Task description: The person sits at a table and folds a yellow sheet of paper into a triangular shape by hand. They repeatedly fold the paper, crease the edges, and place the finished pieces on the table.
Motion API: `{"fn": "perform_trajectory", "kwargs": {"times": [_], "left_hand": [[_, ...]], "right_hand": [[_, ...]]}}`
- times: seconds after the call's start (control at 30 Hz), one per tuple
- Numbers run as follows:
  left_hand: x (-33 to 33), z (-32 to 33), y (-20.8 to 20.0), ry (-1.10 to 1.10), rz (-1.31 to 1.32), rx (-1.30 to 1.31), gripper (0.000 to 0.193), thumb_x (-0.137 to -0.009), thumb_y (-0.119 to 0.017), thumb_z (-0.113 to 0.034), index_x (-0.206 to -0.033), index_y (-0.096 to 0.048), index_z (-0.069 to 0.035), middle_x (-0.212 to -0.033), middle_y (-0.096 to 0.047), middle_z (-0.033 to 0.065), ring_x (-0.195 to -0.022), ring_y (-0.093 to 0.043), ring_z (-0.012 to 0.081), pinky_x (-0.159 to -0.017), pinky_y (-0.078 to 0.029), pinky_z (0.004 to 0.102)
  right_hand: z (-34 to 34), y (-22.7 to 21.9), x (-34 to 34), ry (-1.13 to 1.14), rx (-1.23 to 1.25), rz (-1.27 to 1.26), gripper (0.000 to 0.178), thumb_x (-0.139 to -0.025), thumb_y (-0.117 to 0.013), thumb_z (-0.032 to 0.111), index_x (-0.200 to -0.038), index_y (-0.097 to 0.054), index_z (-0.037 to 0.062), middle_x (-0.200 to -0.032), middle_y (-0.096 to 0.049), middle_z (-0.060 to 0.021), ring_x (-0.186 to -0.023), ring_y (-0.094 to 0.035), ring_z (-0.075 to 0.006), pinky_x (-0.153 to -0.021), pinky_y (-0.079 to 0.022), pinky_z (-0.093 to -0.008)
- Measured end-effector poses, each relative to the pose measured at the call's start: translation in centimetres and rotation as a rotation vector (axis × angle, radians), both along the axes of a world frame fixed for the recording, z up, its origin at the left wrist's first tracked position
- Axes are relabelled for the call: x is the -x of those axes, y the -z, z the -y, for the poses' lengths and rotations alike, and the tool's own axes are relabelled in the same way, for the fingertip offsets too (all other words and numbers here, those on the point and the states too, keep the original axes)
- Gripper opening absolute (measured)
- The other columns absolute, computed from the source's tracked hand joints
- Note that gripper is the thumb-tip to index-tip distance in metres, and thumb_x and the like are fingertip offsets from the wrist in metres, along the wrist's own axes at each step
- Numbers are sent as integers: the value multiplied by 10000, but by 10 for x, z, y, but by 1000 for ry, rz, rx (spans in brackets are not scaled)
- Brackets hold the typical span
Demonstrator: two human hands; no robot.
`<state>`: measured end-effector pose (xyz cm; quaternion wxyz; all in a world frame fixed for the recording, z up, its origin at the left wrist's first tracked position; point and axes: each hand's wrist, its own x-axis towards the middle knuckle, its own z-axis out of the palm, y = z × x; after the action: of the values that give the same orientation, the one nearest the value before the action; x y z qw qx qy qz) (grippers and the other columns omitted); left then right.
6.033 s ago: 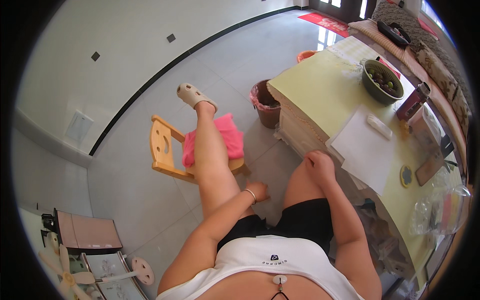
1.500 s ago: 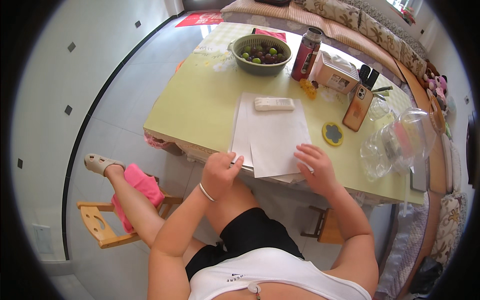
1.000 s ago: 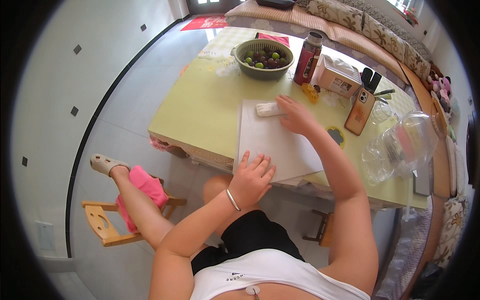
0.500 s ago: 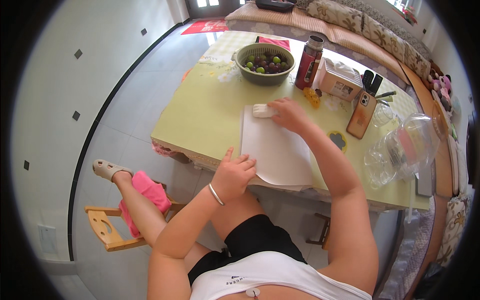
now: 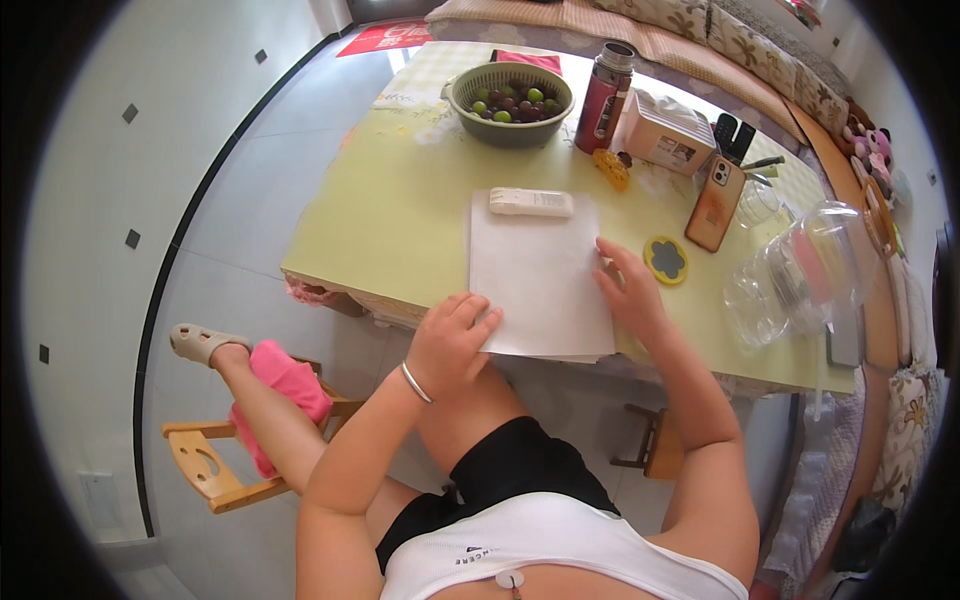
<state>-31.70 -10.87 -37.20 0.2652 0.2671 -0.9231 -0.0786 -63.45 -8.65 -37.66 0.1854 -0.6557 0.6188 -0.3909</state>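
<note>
A stack of white paper sheets [image 5: 540,280] lies on the table's near edge, its lower right corner showing several layers. Across its far end rests a small white oblong object [image 5: 531,203], whose kind I cannot make out. My left hand [image 5: 452,338] is open, its fingertips lying on the lower left corner of the sheets. My right hand [image 5: 630,290] is open beside the sheets' right edge, fingers stretched toward it and holding nothing. To the right of that hand is a yellow-rimmed disc with a grey flower shape [image 5: 666,260].
At the back stand a colander of grapes [image 5: 513,132], a red flask [image 5: 603,105] and a pink tissue box [image 5: 668,135]. Farther right are a phone leaning upright [image 5: 716,205], a glass [image 5: 757,207] and a large clear plastic bottle [image 5: 790,280]. A wooden chair [image 5: 200,465] stands lower left.
My right hand has let go of the white object and come back to the paper's right edge. The object now lies flat, uncovered. My left hand has shifted slightly, its fingers less spread.
</note>
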Motion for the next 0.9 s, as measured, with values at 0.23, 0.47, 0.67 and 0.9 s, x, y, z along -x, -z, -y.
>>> {"fn": "perform_trajectory", "kwargs": {"times": [0.23,0.47,0.67,0.9], "left_hand": [[8,-4,0,-45,-52,-1,625,-613,-791,-182,-1202,-635,-41,-1161,-563,140,-1091,-543,353,-943,-451,444],[17,-11,14,-139,-44,71,599,-618,-756,-124,-1197,-635,-31,-1156,-560,157,-1088,-545,361,-932,-467,456],[19,-9,22,-157,-135,249,406,-693,-615,-1,-1091,-697,-6,-1038,-610,138,-1002,-606,322,-809,-530,400],[24,-35,18,-178,-91,88,408,-700,-608,6,-1095,-707,-19,-1023,-631,108,-995,-609,303,-781,-540,375]], "right_hand": [[-3,13,-8,105,151,-133,382,-919,-628,96,-1287,-595,-2,-1281,-634,-184,-1206,-570,-345,-1027,-455,-403],[2,18,-10,71,217,-180,350,-917,-618,81,-1256,-611,-7,-1278,-642,-180,-1211,-569,-348,-1026,-461,-412],[1,17,-12,74,228,-194,358,-902,-632,76,-1247,-613,-15,-1271,-647,-180,-1198,-579,-348,-1017,-468,-415],[-4,14,-9,29,191,-91,366,-879,-654,68,-1241,-634,14,-1285,-648,-170,-1206,-577,-344,-1025,-466,-402]]}}
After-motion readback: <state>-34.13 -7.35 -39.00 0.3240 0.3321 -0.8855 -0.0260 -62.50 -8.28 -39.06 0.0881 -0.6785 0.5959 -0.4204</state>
